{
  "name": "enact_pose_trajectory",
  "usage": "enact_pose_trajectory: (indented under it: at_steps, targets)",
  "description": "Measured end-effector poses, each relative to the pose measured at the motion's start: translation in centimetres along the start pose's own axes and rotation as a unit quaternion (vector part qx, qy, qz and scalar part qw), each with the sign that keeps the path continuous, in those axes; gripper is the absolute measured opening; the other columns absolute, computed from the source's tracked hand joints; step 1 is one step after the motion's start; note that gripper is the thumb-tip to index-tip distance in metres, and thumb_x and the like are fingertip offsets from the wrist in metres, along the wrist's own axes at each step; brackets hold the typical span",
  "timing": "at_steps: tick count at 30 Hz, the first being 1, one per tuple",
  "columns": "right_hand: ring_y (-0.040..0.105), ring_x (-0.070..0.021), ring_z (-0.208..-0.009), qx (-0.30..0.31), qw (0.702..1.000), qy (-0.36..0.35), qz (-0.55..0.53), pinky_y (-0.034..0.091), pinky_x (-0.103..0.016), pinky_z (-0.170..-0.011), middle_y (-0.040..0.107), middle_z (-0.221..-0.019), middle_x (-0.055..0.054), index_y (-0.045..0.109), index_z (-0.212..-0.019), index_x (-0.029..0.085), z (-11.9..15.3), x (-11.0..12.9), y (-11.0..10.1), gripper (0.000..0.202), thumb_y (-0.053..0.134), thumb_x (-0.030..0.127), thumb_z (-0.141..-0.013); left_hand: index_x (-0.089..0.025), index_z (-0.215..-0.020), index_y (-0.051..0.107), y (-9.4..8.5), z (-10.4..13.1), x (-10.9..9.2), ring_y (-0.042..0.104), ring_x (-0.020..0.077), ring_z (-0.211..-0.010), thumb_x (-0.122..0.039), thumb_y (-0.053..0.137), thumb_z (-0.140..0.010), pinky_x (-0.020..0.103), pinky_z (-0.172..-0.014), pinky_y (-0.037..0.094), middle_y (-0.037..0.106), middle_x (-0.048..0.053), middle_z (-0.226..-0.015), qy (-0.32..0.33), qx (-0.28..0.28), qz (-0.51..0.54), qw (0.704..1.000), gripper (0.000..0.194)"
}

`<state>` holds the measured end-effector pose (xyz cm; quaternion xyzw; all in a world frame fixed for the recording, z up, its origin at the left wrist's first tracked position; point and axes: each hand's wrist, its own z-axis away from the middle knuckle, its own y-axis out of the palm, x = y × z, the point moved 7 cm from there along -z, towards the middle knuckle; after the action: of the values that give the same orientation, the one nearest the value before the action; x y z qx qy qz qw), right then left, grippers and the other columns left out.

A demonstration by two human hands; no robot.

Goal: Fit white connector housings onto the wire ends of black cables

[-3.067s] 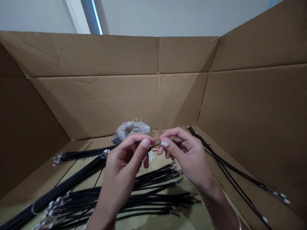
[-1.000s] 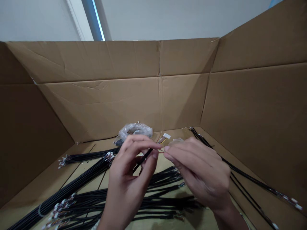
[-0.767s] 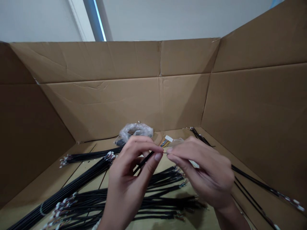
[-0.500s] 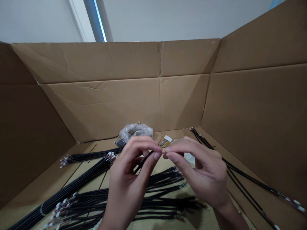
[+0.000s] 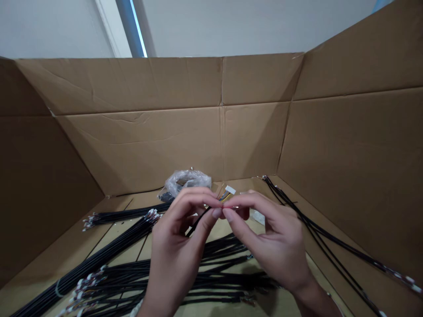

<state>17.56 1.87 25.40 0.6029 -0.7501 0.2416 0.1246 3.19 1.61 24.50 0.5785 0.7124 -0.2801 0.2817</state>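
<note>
Pinching black cable (image 5: 197, 223) with left hand (image 5: 181, 231), fine wire (image 5: 235, 207) with right hand (image 5: 276, 235), in front of plastic bag (image 5: 191, 178). Closed grip on both. Seemingly working single wire; likely calls for steady pinch next.

The left hand (image 5: 180, 231) is hiding part of the black cable (image 5: 198, 222) it is pinching, and the right hand (image 5: 272, 233) is masking much of a red wire (image 5: 231, 207), its tip seemingly blurring. The tied bundle (image 5: 95, 259) is running out of view at bottom left.
</note>
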Motion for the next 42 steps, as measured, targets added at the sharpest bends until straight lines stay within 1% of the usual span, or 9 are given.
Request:
enact_pose_trajectory:
  at_steps: [5,10,16,17,20,23,26,32,42]
  targets:
    - [0.058,-0.0085,-0.063,0.002,1.0,0.025,-0.013,0.047,-0.021,-0.062,0.067,-0.073,0.005,0.064,-0.082,0.021,-0.1,-0.5,0.1,0.01,0.067,0.011,-0.085,-0.026,-0.083,0.069,-0.1,0.0,0.4,0.057,0.0055,-0.068,-0.02,0.07,-0.085,0.01,-0.055,0.048,0.064,-0.003,-0.089,-0.056,-0.014,0.05,0.997,0.006]
    - [0.058,-0.0095,-0.061,0.027,0.994,0.094,-0.055,0.047,-0.022,-0.06,0.067,-0.069,0.005,0.064,-0.079,0.021,-0.2,-1.6,0.4,0.01,0.064,0.015,-0.086,-0.026,-0.087,0.069,-0.6,0.1,0.8,0.049,0.0028,-0.057,-0.023,0.071,-0.085,0.01,-0.046,0.041,0.062,-0.004,-0.083,-0.081,-0.048,0.068,0.993,0.004]
    - [0.063,-0.0126,-0.068,0.039,0.984,0.137,-0.109,0.048,-0.025,-0.062,0.068,-0.072,0.003,0.065,-0.083,0.022,-0.1,-2.1,0.4,0.004,0.064,0.021,-0.087,-0.025,-0.086,0.067,-0.5,0.1,1.1,0.046,0.0021,-0.053,-0.026,0.068,-0.088,0.01,-0.042,0.036,0.057,-0.005,-0.076,-0.082,-0.025,0.071,0.994,0.002]
    - [0.063,-0.0132,-0.07,0.036,0.982,0.141,-0.12,0.049,-0.025,-0.062,0.069,-0.075,0.002,0.065,-0.086,0.023,-0.1,-2.1,0.3,0.001,0.064,0.022,-0.086,-0.025,-0.086,0.067,-0.4,0.1,1.1,0.048,0.0025,-0.055,-0.026,0.068,-0.088,0.01,-0.043,0.036,0.058,-0.004,-0.078,-0.081,-0.019,0.07,0.994,0.002]
    - [0.064,-0.014,-0.071,0.022,0.977,0.152,-0.147,0.049,-0.025,-0.062,0.07,-0.078,0.002,0.066,-0.093,0.024,-0.1,-2.1,-0.2,0.008,0.066,0.025,-0.086,-0.026,-0.089,0.066,0.0,0.2,0.8,0.054,0.0047,-0.065,-0.026,0.07,-0.086,0.011,-0.047,0.041,0.058,-0.003,-0.09,-0.073,0.005,0.073,0.995,0.006]
    - [0.062,-0.0125,-0.067,0.001,0.978,0.15,-0.142,0.049,-0.024,-0.06,0.068,-0.073,0.003,0.066,-0.089,0.025,-0.1,-2.0,-0.9,0.003,0.066,0.026,-0.086,-0.027,-0.093,0.062,0.4,0.4,0.7,0.058,0.0088,-0.08,-0.024,0.072,-0.083,0.014,-0.063,0.049,0.057,-0.002,-0.096,-0.07,0.023,0.064,0.995,0.014]
    - [0.059,-0.0103,-0.064,-0.012,0.984,0.138,-0.115,0.048,-0.022,-0.06,0.066,-0.073,0.004,0.067,-0.088,0.026,0.0,-1.9,-1.5,0.003,0.065,0.024,-0.088,-0.028,-0.097,0.058,0.8,0.6,0.8,0.056,0.0112,-0.089,-0.023,0.07,-0.085,0.018,-0.073,0.05,0.055,-0.001,-0.099,-0.061,0.042,0.051,0.996,0.018]
    - [0.06,-0.0107,-0.069,-0.011,0.991,0.107,-0.086,0.048,-0.021,-0.061,0.066,-0.077,0.004,0.067,-0.089,0.026,0.1,-1.6,-1.7,0.01,0.062,0.017,-0.089,-0.028,-0.098,0.053,0.9,0.8,0.4,0.053,0.0122,-0.091,-0.019,0.061,-0.089,0.02,-0.075,0.046,0.052,0.001,-0.104,-0.028,0.066,0.045,0.996,0.015]
    - [0.063,-0.0133,-0.077,-0.008,0.995,0.069,-0.064,0.049,-0.025,-0.065,0.069,-0.082,0.002,0.067,-0.092,0.026,0.1,-1.0,-1.8,0.014,0.064,0.013,-0.088,-0.027,-0.099,0.053,1.0,0.8,0.6,0.053,0.014,-0.094,-0.018,0.059,-0.091,0.024,-0.08,0.047,0.051,0.002,-0.105,-0.033,0.075,0.044,0.996,0.014]
